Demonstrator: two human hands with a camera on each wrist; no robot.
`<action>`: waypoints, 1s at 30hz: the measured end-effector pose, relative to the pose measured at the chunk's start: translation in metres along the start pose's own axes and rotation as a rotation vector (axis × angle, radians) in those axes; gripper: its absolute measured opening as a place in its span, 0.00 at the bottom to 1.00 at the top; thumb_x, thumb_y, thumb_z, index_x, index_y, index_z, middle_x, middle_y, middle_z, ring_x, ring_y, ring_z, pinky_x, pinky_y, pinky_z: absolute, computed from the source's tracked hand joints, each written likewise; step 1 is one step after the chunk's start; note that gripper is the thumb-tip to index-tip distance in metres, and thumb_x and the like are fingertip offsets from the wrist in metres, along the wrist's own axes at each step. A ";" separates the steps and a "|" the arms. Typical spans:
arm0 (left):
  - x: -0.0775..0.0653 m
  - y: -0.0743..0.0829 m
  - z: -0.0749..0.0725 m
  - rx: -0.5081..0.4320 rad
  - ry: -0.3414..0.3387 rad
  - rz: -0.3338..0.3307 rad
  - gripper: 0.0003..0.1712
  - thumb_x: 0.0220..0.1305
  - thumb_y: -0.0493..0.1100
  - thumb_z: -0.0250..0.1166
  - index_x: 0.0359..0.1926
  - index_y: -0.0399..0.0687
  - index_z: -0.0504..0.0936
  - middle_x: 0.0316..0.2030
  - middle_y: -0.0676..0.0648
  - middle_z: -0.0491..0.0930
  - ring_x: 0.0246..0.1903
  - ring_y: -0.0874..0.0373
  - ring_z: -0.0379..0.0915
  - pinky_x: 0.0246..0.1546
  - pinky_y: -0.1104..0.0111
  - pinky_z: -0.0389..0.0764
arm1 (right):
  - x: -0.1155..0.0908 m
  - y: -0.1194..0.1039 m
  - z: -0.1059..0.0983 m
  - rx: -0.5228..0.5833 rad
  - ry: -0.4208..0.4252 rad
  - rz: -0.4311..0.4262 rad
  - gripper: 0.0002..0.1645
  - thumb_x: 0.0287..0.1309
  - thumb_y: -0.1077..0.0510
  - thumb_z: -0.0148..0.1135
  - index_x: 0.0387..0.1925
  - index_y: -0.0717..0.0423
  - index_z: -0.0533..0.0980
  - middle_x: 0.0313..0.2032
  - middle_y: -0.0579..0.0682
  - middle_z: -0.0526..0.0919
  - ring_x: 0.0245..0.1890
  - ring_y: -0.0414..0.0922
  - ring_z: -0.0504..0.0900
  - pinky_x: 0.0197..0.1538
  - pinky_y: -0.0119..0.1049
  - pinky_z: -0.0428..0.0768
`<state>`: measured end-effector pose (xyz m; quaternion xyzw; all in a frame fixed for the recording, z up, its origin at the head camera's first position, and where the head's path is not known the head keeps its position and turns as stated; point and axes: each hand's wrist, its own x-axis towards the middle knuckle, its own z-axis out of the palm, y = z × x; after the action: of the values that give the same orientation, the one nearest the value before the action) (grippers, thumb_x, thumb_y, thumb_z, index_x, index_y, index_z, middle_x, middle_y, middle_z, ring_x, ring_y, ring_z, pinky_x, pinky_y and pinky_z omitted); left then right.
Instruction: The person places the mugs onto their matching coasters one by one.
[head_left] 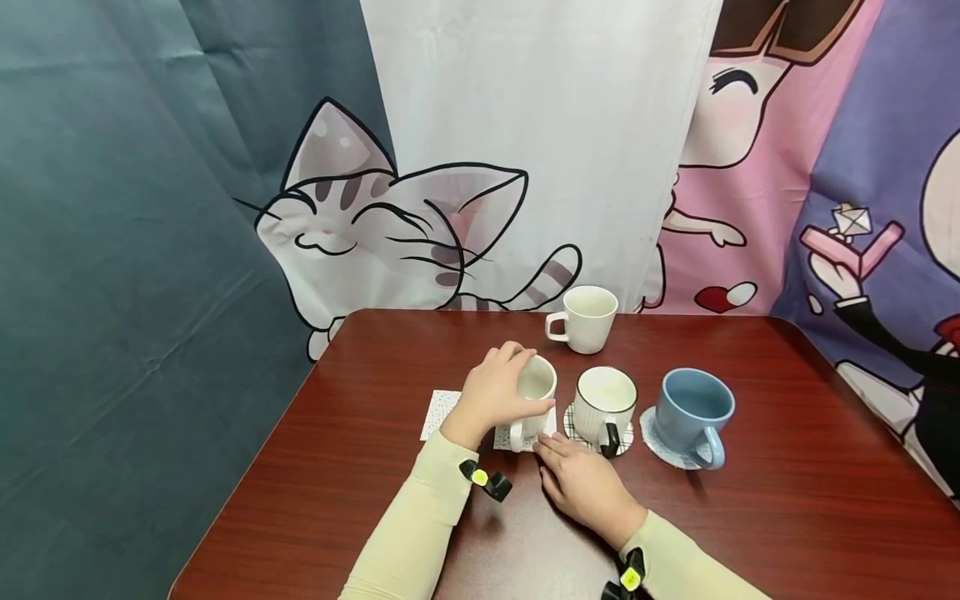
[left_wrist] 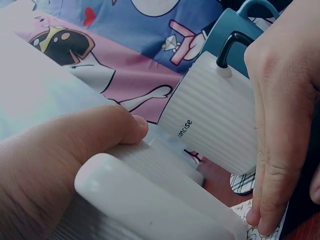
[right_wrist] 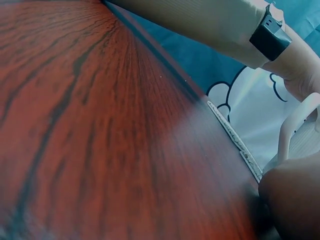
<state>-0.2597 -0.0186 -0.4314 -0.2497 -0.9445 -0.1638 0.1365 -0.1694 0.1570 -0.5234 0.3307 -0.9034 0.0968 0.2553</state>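
My left hand (head_left: 491,393) grips a white ribbed mug (head_left: 538,382) near its rim, thumb on the near side and fingers over the far side. The mug stands over a square patterned coaster (head_left: 504,439), its handle (left_wrist: 145,195) pointing toward me. My right hand (head_left: 588,490) lies low on the table, fingers extended, fingertips at that coaster's right front corner. In the left wrist view, the right fingers (left_wrist: 272,165) reach down onto the coaster's edge. Just right stands a white ribbed mug with a black rim and handle (head_left: 602,402), on a round checked coaster (head_left: 626,437).
A blue mug (head_left: 693,408) sits on a round pale coaster (head_left: 660,446) at the right. Another white mug (head_left: 590,318) stands at the back, directly on the table (head_left: 337,483). Left of my left hand lies a second square coaster (head_left: 440,408). A printed curtain (head_left: 480,125) hangs behind.
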 end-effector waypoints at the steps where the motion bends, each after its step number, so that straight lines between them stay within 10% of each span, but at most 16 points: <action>1: 0.000 0.000 0.000 0.000 0.000 -0.002 0.49 0.46 0.72 0.71 0.67 0.55 0.76 0.57 0.53 0.74 0.52 0.56 0.72 0.40 0.59 0.82 | 0.000 0.000 0.000 -0.001 0.001 0.000 0.21 0.54 0.57 0.69 0.49 0.62 0.84 0.51 0.58 0.86 0.51 0.55 0.86 0.55 0.50 0.82; 30: -0.004 0.003 -0.004 0.019 -0.004 0.000 0.48 0.45 0.72 0.71 0.64 0.54 0.77 0.55 0.52 0.74 0.49 0.54 0.72 0.36 0.58 0.82 | 0.000 -0.004 -0.003 -0.009 -0.019 0.025 0.20 0.54 0.57 0.72 0.49 0.60 0.85 0.51 0.56 0.87 0.50 0.54 0.86 0.50 0.47 0.84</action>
<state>-0.2542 -0.0193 -0.4281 -0.2487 -0.9463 -0.1543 0.1372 -0.1653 0.1547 -0.5204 0.3192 -0.9103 0.0928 0.2468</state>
